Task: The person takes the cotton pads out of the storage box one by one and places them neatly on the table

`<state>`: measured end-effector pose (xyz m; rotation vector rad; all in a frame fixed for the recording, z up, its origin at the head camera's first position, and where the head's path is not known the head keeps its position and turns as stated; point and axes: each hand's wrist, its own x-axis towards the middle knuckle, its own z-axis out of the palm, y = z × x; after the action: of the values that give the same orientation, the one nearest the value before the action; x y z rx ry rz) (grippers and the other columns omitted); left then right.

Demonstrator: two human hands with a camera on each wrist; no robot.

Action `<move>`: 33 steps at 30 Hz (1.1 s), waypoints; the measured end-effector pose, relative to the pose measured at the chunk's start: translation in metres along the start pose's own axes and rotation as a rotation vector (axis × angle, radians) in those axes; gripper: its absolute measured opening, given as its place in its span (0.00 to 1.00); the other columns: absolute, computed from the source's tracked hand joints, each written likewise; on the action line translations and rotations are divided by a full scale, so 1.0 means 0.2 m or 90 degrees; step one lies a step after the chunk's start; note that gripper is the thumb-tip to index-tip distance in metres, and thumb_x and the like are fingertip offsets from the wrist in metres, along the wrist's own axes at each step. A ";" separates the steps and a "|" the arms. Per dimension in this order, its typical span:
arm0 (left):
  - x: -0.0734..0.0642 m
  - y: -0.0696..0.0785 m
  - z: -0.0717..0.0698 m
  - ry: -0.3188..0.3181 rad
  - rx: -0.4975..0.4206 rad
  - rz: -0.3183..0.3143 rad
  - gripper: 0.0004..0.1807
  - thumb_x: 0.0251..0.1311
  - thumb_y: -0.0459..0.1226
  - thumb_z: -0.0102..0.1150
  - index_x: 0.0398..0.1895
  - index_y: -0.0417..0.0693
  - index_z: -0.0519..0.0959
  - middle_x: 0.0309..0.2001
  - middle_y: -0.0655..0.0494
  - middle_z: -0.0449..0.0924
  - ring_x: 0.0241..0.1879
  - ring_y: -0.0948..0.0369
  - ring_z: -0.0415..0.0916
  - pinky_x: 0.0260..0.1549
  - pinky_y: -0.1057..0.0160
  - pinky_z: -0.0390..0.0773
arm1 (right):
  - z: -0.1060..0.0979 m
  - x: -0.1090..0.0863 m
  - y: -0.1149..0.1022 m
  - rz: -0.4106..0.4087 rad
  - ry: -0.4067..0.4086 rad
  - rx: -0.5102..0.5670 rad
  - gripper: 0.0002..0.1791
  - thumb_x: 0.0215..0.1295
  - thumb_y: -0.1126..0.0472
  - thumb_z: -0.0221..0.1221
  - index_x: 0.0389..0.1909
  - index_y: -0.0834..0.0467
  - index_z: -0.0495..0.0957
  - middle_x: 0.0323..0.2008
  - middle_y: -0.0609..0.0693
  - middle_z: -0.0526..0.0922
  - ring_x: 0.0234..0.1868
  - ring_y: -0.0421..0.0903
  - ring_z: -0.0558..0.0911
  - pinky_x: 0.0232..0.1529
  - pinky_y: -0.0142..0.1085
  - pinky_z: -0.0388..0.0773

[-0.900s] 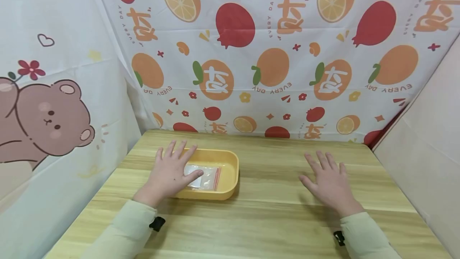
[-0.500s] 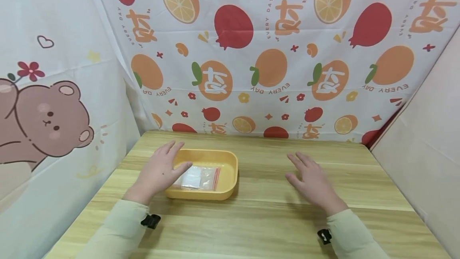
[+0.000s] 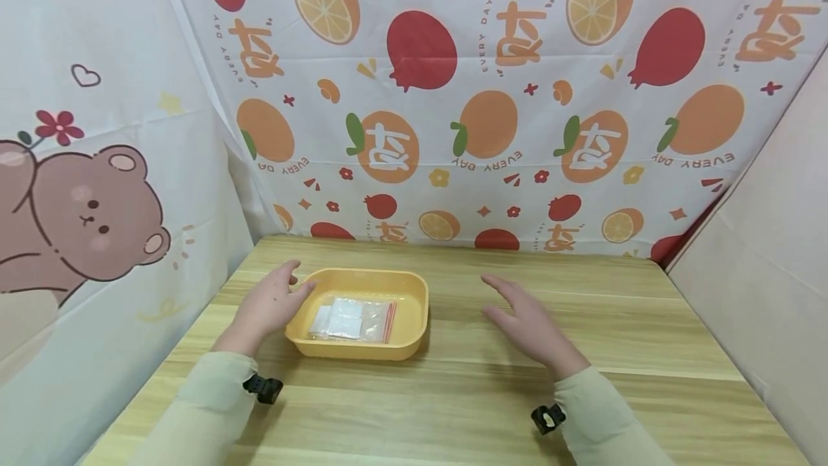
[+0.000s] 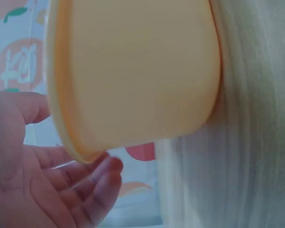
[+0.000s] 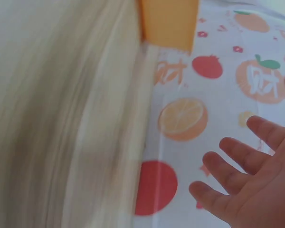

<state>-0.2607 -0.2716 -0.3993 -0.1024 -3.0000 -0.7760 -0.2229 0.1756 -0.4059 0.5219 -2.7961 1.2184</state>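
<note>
- Tray (image 3: pixel 356 351): yellow, sits upright on wood table (image 3: pixel 440 408); clear bag (image 3: pixel 375 322) w/ red stripes & white packet (image 3: pixel 346 318) lie inside it.
- L hand (image 3: pixel 267 304): at tray's L end, thumb & fingers wide apart; touching tray or not, can't tell.
- R hand (image 3: pixel 527 326): wide, R of tray, well apart from it.
- Fruit-print cloth (image 3: pixel 433 110): behind tray.

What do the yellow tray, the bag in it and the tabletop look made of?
Yellow tray: likely molded plastic, satin; even color, smooth rounded corners.
Bag: probably clear plastic film, glossy; see-through, with highlights and red lines at one end. The white contents could be paper; unclear.
Tabletop: wood-look, low sheen; streaky grain, but solid wood or printed laminate can't be told.
</note>
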 end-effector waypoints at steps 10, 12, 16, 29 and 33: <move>0.06 -0.11 0.03 -0.061 -0.136 -0.070 0.34 0.77 0.46 0.48 0.75 0.33 0.57 0.58 0.31 0.73 0.51 0.44 0.76 0.46 0.47 0.78 | 0.13 0.13 -0.17 0.039 -0.054 0.241 0.28 0.76 0.48 0.56 0.74 0.47 0.67 0.69 0.49 0.71 0.68 0.50 0.71 0.67 0.54 0.66; 0.07 -0.14 0.04 -0.071 -0.187 -0.080 0.31 0.77 0.43 0.48 0.74 0.32 0.58 0.56 0.32 0.74 0.48 0.47 0.77 0.42 0.52 0.80 | 0.15 0.15 -0.19 0.044 -0.069 0.281 0.28 0.77 0.49 0.55 0.74 0.49 0.66 0.68 0.50 0.72 0.68 0.51 0.71 0.67 0.53 0.66; 0.08 -0.17 0.05 -0.095 -0.284 -0.099 0.29 0.78 0.40 0.47 0.74 0.32 0.59 0.53 0.35 0.73 0.42 0.52 0.77 0.35 0.58 0.81 | 0.19 0.20 -0.23 0.069 -0.100 0.377 0.29 0.77 0.52 0.54 0.75 0.54 0.64 0.68 0.54 0.72 0.69 0.54 0.71 0.67 0.52 0.66; 0.10 -0.23 0.11 -0.101 -0.423 -0.121 0.27 0.79 0.40 0.44 0.74 0.34 0.61 0.63 0.35 0.70 0.48 0.55 0.78 0.40 0.59 0.83 | 0.35 0.33 -0.34 0.115 -0.148 0.591 0.27 0.81 0.61 0.46 0.75 0.66 0.58 0.67 0.66 0.71 0.68 0.61 0.71 0.66 0.51 0.68; 0.11 -0.23 0.12 -0.099 -0.441 -0.117 0.27 0.79 0.40 0.44 0.74 0.34 0.61 0.62 0.34 0.70 0.46 0.57 0.78 0.39 0.59 0.83 | 0.41 0.37 -0.39 0.162 -0.139 0.588 0.30 0.78 0.59 0.50 0.76 0.64 0.58 0.67 0.65 0.72 0.68 0.61 0.71 0.65 0.51 0.70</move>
<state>-0.2871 -0.2992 -0.4419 0.1011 -2.7411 -1.8662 -0.2609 0.0468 -0.3941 0.3237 -2.3280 2.6437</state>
